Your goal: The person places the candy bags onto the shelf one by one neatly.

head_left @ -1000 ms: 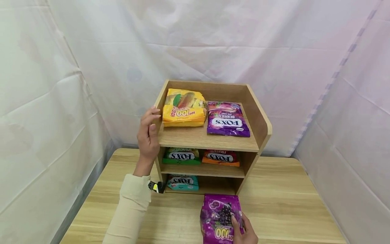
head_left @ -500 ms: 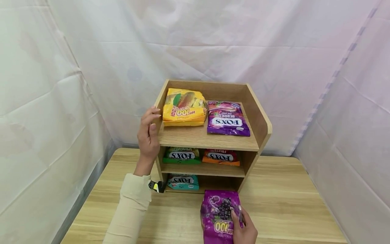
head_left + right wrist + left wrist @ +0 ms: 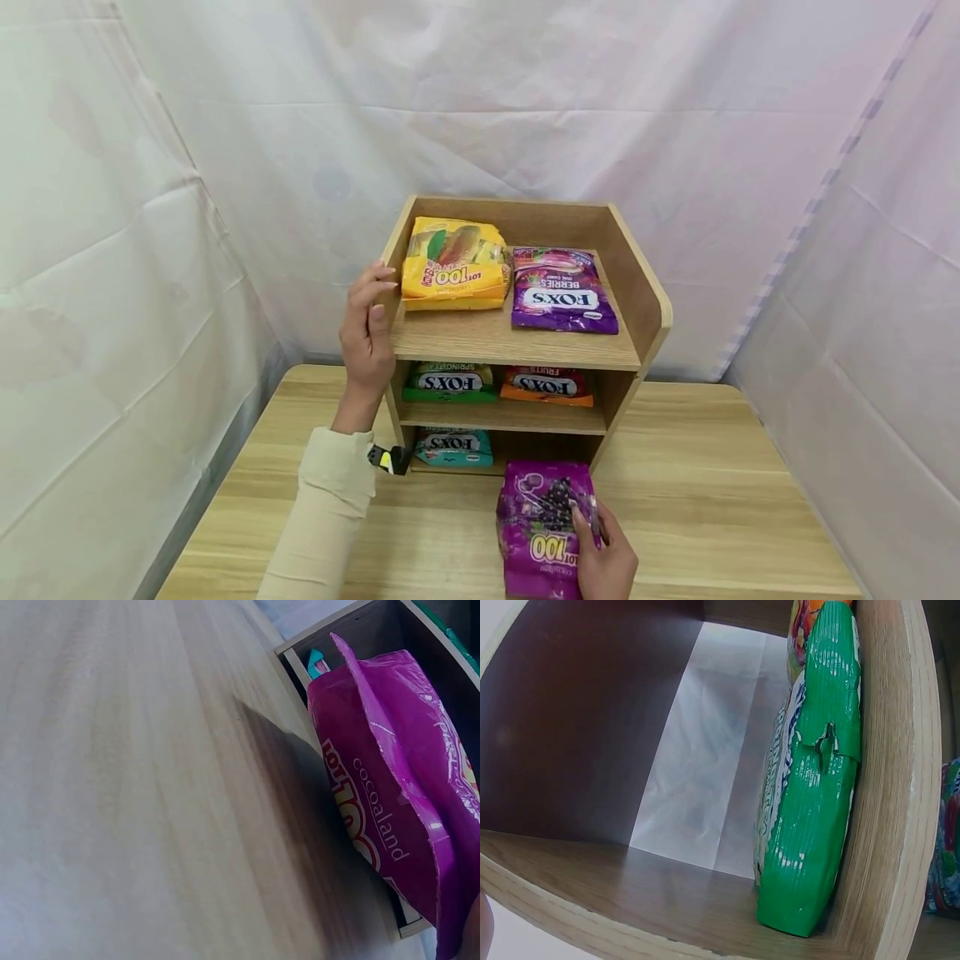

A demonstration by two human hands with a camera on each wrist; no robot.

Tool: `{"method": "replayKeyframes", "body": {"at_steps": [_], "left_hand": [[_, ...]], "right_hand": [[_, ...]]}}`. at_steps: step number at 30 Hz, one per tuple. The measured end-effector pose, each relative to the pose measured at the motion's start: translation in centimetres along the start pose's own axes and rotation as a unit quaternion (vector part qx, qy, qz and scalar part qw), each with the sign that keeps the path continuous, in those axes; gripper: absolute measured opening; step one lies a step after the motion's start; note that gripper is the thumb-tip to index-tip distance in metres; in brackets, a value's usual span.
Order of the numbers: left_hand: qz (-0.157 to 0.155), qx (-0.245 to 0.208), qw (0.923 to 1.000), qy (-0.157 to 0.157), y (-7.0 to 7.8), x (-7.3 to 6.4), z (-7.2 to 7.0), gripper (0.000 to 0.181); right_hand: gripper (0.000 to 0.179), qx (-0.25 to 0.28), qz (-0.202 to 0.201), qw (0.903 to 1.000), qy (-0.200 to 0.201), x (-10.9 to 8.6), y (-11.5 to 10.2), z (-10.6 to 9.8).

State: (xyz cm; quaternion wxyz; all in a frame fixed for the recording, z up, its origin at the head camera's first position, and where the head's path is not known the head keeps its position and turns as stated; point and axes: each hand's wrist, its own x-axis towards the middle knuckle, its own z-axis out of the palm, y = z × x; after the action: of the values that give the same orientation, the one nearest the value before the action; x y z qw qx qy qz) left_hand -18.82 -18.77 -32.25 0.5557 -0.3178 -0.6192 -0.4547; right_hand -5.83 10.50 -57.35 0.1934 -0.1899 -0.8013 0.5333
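Note:
In the head view a small wooden shelf [image 3: 517, 350] with three levels stands on the table. My left hand [image 3: 367, 333] holds the shelf's left side panel, its fingertips at the panel's upper edge. With my right hand [image 3: 606, 557] I grip the right side of a purple Lot 100 candy bag [image 3: 536, 508], thumb on its front. The bag is in front of the lowest level, its top end near the opening. Seen from the right wrist, the purple bag [image 3: 375, 765] is above the table and partly covers the shelf.
On top lie a yellow Lot 100 bag [image 3: 453, 267] and a purple Fox's bag [image 3: 562, 292]. The middle level holds a green bag [image 3: 450, 385] and an orange-red bag [image 3: 547, 387]. A teal bag [image 3: 453, 447] lies bottom left. White cloth [image 3: 502, 92] hangs behind.
The right hand has moved the purple candy bag slightly forward, toward the lowest level of the shelf. The left hand stays on the side panel.

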Motion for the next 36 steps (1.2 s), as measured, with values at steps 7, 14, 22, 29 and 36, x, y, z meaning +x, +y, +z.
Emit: {"method": "replayKeyframes", "body": {"at_steps": [7,14,22,29,36], "left_hand": [[0.000,0.001,1.0000,0.001,0.1,0.0,0.0,0.040],[-0.002,0.000,1.0000,0.002,0.0,-0.1,0.0,0.040],[0.005,-0.003,1.0000,0.003,-0.1,-0.1,0.0,0.040],[0.005,-0.005,1.0000,0.004,-0.1,-0.1,0.1,0.040],[0.003,-0.004,1.0000,0.007,0.0,0.0,0.1,0.040]], "right_hand": [[0.038,0.007,-0.015,0.9999,0.000,0.9,-0.5,0.2],[0.036,0.015,-0.060,0.9979,0.020,1.4,-0.7,0.8],[0.039,0.024,-0.039,0.9989,-0.004,1.7,-1.4,1.1],[0.039,0.024,-0.048,0.9985,-0.002,2.0,-1.4,1.4],[0.035,0.044,-0.076,0.9961,0.011,2.4,-1.0,1.9]]}}
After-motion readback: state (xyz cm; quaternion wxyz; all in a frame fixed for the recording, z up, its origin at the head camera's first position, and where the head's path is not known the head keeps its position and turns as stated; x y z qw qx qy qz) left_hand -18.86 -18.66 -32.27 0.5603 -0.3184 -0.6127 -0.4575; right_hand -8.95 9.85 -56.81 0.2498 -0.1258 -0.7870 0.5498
